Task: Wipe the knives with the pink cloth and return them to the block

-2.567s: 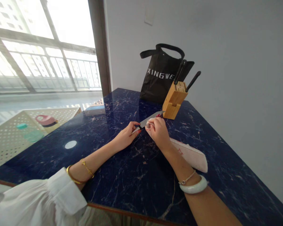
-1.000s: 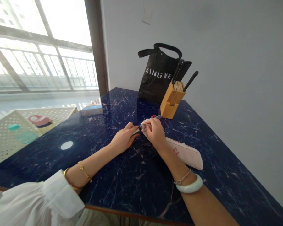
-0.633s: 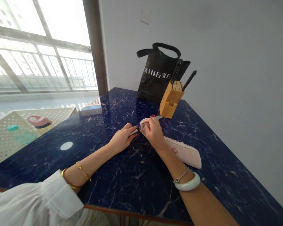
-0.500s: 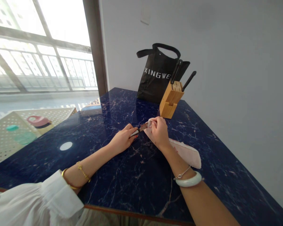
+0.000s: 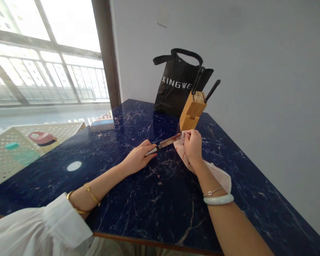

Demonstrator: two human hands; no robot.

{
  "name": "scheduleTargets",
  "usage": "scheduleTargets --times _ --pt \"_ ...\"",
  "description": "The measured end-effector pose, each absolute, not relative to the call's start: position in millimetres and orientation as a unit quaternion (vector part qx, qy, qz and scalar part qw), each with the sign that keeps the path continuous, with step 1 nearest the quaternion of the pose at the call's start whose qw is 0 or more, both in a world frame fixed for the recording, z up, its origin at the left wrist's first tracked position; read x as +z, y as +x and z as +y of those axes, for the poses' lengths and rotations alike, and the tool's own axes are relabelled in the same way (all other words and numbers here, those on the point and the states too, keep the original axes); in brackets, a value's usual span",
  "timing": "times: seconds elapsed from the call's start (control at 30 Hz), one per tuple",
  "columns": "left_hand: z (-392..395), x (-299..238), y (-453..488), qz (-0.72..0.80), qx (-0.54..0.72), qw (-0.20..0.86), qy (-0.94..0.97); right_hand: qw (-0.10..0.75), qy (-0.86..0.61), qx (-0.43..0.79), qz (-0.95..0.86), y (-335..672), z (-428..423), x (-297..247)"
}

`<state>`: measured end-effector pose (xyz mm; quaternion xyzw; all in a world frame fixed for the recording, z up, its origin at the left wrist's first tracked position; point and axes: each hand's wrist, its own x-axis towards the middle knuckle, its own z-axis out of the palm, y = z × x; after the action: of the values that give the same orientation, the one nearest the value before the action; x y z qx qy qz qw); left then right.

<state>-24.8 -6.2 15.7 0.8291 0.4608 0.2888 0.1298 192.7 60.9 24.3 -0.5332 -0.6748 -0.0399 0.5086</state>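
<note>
**Knife and cloth at the blue table**

A person sits at a dark blue marbled table [image 5: 154, 209], both forearms stretched out across it. The left hand [image 5: 138, 159] lies low on the top, its grip closed around the dark handle of a knife [image 5: 167, 141]. The blade lies nearly flat just above the surface and points away, toward the far right corner.

The right hand [image 5: 193, 148] meets the blade at its tip, fingers pinched shut on a pale pinkish cloth [image 5: 220, 175] – bunched up at the steel, with the rest trailing back along the table beneath the wrist. I cannot tell whether the cloth wraps the point or only presses against it.

Just beyond the knife tip stands a wooden knife block [image 5: 191, 113], tilted, with two black handles [image 5: 212, 90] sticking out of its top. Behind it, against the grey wall, sits a black bag [image 5: 176, 87] with white lettering.

A white bangle [image 5: 218, 199] and a thin chain circle the right wrist – gold bracelets [image 5: 89, 192] the left, above a white sleeve [image 5: 56, 227].
</note>
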Motion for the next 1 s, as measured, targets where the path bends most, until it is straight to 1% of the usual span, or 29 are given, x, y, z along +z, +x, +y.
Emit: scheduleTargets --times 0.2,0.27,0.33,0.43,0.53,0.63,0.77,0.83,1.0 --pt "-3.4 14.5 -23.7 0.465 0.294 0.214 0.807 0.557 -0.533 0.016 -0.636 200.8 68.8 13.9" --pt "-3.4 13.7 -24.2 0.47 0.297 0.25 0.793 0.541 -0.53 0.031 -0.653 195.2 66.1 13.5" --pt "-3.6 13.0 -24.5 0.476 0.299 0.264 0.784 0.494 -0.524 0.024 -0.694 185.8 60.8 14.5" --pt "-3.2 12.7 -24.5 0.488 0.296 0.239 0.785 0.413 -0.479 -0.014 -0.774 166.6 49.7 16.8" --pt "-1.9 13.0 -24.7 0.497 0.296 0.212 0.788 0.364 -0.402 -0.024 -0.84 150.8 40.7 18.6" --pt "-1.7 13.8 -25.2 0.494 0.297 0.188 0.795 0.368 -0.385 -0.016 -0.846 148.6 39.6 20.4" --pt "-3.2 14.8 -25.3 0.481 0.294 0.161 0.81 0.402 -0.444 -0.025 -0.8 154.8 42.0 21.9" --pt "-3.4 14.6 -25.5 0.483 0.291 0.152 0.811 0.391 -0.426 -0.024 -0.815 151.8 39.3 21.3" --pt "-2.1 13.9 -26.7 0.501 0.287 0.151 0.802 0.333 -0.337 -0.024 -0.88 134.7 27.5 20.7"
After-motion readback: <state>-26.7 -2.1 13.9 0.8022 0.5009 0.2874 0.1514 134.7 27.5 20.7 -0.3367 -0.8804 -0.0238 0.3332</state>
